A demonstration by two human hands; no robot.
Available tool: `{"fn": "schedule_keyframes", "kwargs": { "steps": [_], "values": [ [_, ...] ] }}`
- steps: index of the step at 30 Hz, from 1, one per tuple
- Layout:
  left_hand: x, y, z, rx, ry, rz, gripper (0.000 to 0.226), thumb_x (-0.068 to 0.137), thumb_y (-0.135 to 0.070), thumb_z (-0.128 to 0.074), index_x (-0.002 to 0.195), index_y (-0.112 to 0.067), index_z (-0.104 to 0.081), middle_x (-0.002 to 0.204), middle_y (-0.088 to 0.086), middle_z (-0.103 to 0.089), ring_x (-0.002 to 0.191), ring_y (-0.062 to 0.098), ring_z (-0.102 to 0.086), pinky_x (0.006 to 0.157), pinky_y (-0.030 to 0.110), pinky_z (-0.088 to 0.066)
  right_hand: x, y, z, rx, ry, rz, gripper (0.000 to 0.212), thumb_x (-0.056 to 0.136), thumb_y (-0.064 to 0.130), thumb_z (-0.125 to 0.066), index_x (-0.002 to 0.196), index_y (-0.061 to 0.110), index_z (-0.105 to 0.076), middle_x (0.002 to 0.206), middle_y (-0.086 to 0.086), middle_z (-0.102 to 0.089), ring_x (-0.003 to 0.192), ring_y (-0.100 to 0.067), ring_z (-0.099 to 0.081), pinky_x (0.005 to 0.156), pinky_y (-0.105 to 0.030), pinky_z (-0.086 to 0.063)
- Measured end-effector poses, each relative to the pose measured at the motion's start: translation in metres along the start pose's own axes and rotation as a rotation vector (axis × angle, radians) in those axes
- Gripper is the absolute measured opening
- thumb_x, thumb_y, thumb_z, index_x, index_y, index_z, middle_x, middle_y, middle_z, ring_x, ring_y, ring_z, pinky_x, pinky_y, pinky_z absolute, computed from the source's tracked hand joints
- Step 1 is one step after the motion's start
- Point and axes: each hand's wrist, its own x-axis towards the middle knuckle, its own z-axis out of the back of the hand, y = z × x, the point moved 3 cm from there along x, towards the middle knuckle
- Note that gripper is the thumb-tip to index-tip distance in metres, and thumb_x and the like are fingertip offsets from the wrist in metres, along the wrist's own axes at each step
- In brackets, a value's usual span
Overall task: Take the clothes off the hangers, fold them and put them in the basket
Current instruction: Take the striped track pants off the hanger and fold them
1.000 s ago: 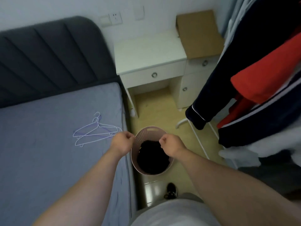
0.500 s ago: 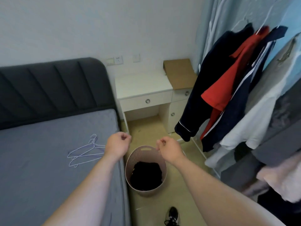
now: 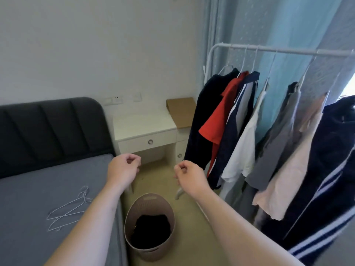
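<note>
Clothes (image 3: 249, 141) are most of the job that is left. About seven garments hang on wire hangers from the white rail (image 3: 288, 51), to the right of and beyond the right grip (image 3: 189, 174). The dark top (image 3: 201, 121) at the end of the row is closest to that grip but is not touched. The bed (image 3: 38, 189) lies to the left of the left grip (image 3: 123, 169) and under that forearm, offering a flat place for folding. The white worktop (image 3: 144, 125) stands beyond both grips against the wall, with a piece of brown cardboard (image 3: 181, 112) at its right end. The basket (image 3: 130, 214) stands on the floor below and between the two forearms, nearer the person than the grips. One dark garment (image 3: 151, 231) lies in its bottom; whether it is neatly folded cannot be told. A few bare hangers (image 3: 67, 210) lie in a heap on the bed, left of and below the left grip. Both grips are raised in the air, fingers curled in, clenched on nothing. The task looks to be in its early part: at least one piece is in the basket and a few hangers are stripped, while the whole row on the rail is not yet taken down, folded or put in. The next step is likely a reach to the right for the nearest hanger.
</note>
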Motion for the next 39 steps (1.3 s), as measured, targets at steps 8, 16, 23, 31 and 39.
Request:
{"fn": "schedule_keyframes", "kwargs": {
  "steps": [8,16,23,31,39],
  "values": [
    [-0.043,-0.091,-0.043,-0.08,0.011,-0.098,0.013,0.096,-0.025,-0.059,0.089,-0.023,-0.069,0.082,-0.008,-0.072,0.073,0.008,-0.07,0.06,0.021,-0.043,-0.046,0.014,0.102,0.118,-0.159,0.039,0.013,0.098,0.034,-0.052,0.09,0.034,-0.063,0.084,0.008,-0.072,0.077,-0.015,-0.069,0.073,-0.038,-0.06],
    [-0.102,-0.194,-0.111,-0.14,0.103,-0.317,0.013,0.094,-0.024,-0.06,0.085,-0.03,-0.066,0.081,-0.007,-0.07,0.07,0.008,-0.066,0.064,0.024,-0.048,-0.113,0.037,0.229,0.25,-0.409,0.132,0.008,0.099,0.034,-0.052,0.099,0.034,-0.061,0.083,0.011,-0.072,0.067,-0.007,-0.068,0.054,-0.021,-0.053],
    [-0.152,-0.277,-0.176,-0.21,0.226,-0.492,0.01,0.092,-0.021,-0.063,0.087,-0.026,-0.07,0.079,-0.006,-0.072,0.068,0.009,-0.067,0.068,0.023,-0.053,-0.149,0.039,0.331,0.347,-0.682,0.224,0.008,0.098,0.026,-0.058,0.103,0.024,-0.064,0.08,0.004,-0.073,0.066,-0.012,-0.069,0.059,-0.019,-0.053],
    [-0.209,-0.348,-0.255,-0.153,0.416,-0.693,0.006,0.09,-0.027,-0.064,0.088,-0.027,-0.07,0.072,-0.014,-0.067,0.07,0.003,-0.063,0.071,0.024,-0.051,-0.158,0.011,0.439,0.166,-1.016,0.153,0.015,0.096,0.027,-0.056,0.102,0.022,-0.068,0.089,0.01,-0.071,0.077,-0.005,-0.065,0.069,-0.019,-0.052],
    [-0.236,-0.353,-0.301,0.049,0.539,-0.709,0.037,0.077,-0.046,-0.078,0.102,-0.023,-0.063,0.081,-0.013,-0.065,0.082,0.007,-0.063,0.083,0.028,-0.052,-0.107,-0.004,0.481,0.1,-0.738,-0.198,0.02,0.092,0.015,-0.053,0.075,0.007,-0.062,0.068,-0.008,-0.057,0.061,-0.021,-0.054,0.053,-0.026,-0.042]
  ]
}}
